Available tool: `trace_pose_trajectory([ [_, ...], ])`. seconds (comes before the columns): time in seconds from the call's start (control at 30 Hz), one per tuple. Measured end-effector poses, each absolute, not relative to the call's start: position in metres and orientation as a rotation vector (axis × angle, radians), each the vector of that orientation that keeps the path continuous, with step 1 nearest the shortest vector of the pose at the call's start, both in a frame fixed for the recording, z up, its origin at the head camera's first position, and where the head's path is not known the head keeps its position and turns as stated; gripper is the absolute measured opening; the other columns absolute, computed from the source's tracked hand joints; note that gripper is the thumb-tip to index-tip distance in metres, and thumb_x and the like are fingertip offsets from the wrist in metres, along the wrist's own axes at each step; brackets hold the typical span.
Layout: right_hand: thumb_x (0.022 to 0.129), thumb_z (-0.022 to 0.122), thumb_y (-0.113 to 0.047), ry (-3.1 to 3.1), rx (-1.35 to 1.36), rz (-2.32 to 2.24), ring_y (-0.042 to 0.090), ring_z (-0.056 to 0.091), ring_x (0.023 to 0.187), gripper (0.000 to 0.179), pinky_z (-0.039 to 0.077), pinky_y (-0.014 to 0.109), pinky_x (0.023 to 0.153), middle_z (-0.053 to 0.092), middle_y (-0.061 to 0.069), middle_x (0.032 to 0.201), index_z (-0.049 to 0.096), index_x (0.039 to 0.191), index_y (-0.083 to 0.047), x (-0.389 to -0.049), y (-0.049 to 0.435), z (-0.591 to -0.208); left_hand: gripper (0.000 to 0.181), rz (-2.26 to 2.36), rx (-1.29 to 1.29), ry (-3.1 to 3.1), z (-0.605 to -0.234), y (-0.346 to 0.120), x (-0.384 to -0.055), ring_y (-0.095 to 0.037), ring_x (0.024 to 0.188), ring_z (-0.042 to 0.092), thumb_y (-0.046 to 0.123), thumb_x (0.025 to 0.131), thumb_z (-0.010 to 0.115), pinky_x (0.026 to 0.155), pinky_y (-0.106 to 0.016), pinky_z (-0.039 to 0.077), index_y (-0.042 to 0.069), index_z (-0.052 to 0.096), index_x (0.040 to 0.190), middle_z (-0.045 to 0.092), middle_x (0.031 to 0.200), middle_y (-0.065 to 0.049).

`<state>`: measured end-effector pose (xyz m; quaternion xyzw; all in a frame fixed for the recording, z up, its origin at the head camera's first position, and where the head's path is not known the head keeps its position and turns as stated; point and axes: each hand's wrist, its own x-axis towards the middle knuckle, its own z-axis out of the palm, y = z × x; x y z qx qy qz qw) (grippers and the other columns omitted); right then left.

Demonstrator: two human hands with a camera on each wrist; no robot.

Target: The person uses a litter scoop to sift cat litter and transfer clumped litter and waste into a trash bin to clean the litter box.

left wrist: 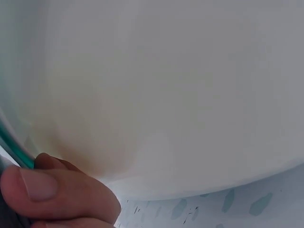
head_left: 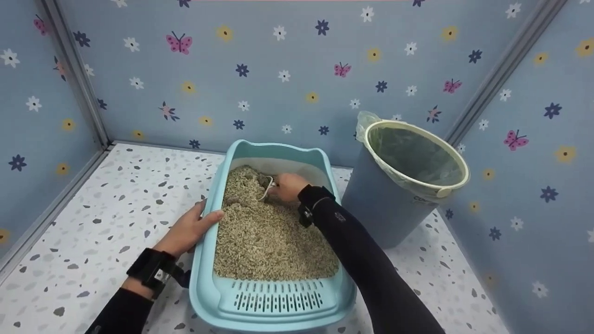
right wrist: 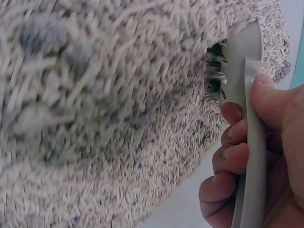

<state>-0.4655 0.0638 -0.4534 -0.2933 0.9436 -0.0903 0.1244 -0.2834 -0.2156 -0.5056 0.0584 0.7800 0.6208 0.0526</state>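
Note:
A light-blue litter box [head_left: 203, 283] stands on the speckled floor, filled with pale pellet litter [head_left: 274, 246]. My left hand [head_left: 186, 230] grips its left rim, thumb on top and fingers at the outer wall. In the left wrist view, the left hand [left wrist: 71, 194] shows curled fingers beside the box's pale wall. Toward the far end of the box, my right hand [head_left: 288, 186] holds a pale litter scoop [head_left: 266, 189]. The right wrist view shows fingers wrapped round the scoop's handle [right wrist: 255, 156], its head partly sunk in the litter. Darker clumps [right wrist: 42, 35] lie in the litter.
A grey-blue trash bin [head_left: 380, 208] with a translucent liner [head_left: 369, 123] stands right of the box, close to the right forearm. Flowered wall panels [head_left: 278, 74] enclose the back and both sides. Speckled white floor [head_left: 116, 208] extends to the left.

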Motion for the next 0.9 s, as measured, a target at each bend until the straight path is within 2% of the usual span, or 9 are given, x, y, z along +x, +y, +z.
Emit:
trace_pose_trajectory([
  [0.1,0.115,0.066,-0.032,2.762,-0.904,-0.301,0.015,0.031,0.062,0.052,0.03,0.032,0.069,0.03,-0.004,0.067,0.041,0.072,-0.017,-0.464,0.063,-0.457,0.085,1.903,0.185,2.358,-0.504,-0.215,-0.283,-0.01,0.046,0.037,0.05,0.112,0.064,0.04,-0.027,0.038,0.008,0.026,0.176,0.054,0.075,-0.006],
  [0.3,0.116,0.065,-0.034,2.74,-0.916,-0.371,0.015,0.036,0.064,0.046,0.032,0.03,0.067,0.036,-0.004,0.07,0.046,0.077,-0.018,-0.46,0.06,-0.46,0.083,1.901,0.216,2.363,-0.505,-0.216,-0.284,-0.009,0.043,0.035,0.048,0.113,0.063,0.039,-0.028,0.038,0.01,0.026,0.177,0.052,0.072,-0.005],
  [0.43,0.115,0.066,-0.034,2.721,-0.893,-0.441,0.014,0.031,0.062,0.05,0.028,0.03,0.067,0.031,-0.004,0.069,0.041,0.075,-0.018,-0.458,0.061,-0.458,0.082,1.889,0.195,2.381,-0.506,-0.216,-0.285,-0.01,0.044,0.038,0.05,0.113,0.063,0.04,-0.03,0.039,0.013,0.027,0.177,0.056,0.074,-0.008],
  [0.47,0.115,0.066,-0.033,2.716,-0.893,-0.452,0.013,0.029,0.061,0.052,0.027,0.03,0.066,0.029,-0.004,0.069,0.039,0.074,-0.018,-0.457,0.061,-0.457,0.082,1.887,0.2,2.383,-0.506,-0.216,-0.285,-0.011,0.045,0.039,0.049,0.113,0.062,0.041,-0.03,0.04,0.012,0.027,0.177,0.058,0.076,-0.011],
  [0.53,0.115,0.066,-0.033,2.699,-0.882,-0.485,0.013,0.026,0.06,0.054,0.025,0.03,0.066,0.026,-0.005,0.068,0.036,0.072,-0.018,-0.456,0.063,-0.456,0.082,1.897,0.205,2.382,-0.506,-0.217,-0.285,-0.015,0.055,0.053,0.047,0.114,0.062,0.048,-0.032,0.049,0.009,0.026,0.177,0.064,0.091,-0.018],
  [0.63,0.115,0.065,-0.032,2.681,-0.868,-0.512,0.012,0.025,0.058,0.056,0.024,0.03,0.065,0.026,-0.005,0.066,0.035,0.07,-0.02,-0.455,0.064,-0.455,0.082,1.91,0.222,2.374,-0.506,-0.216,-0.285,-0.026,0.079,0.069,0.045,0.114,0.061,0.065,-0.036,0.061,0.005,0.025,0.177,0.064,0.118,-0.028],
  [0.7,0.115,0.065,-0.033,2.666,-0.858,-0.532,0.012,0.026,0.057,0.056,0.025,0.03,0.064,0.027,-0.006,0.065,0.037,0.068,-0.02,-0.455,0.065,-0.455,0.083,1.914,0.221,2.372,-0.506,-0.216,-0.285,-0.032,0.097,0.072,0.045,0.114,0.061,0.078,-0.039,0.064,0.004,0.024,0.177,0.061,0.132,-0.03],
  [0.9,0.115,0.066,-0.033,2.642,-0.867,-0.591,0.012,0.03,0.058,0.055,0.028,0.029,0.064,0.032,-0.006,0.065,0.04,0.068,-0.021,-0.449,0.069,-0.45,0.085,1.898,0.201,2.383,-0.507,-0.215,-0.286,-0.031,0.093,0.073,0.044,0.114,0.061,0.075,-0.04,0.065,0.004,0.021,0.177,0.062,0.131,-0.031],
])
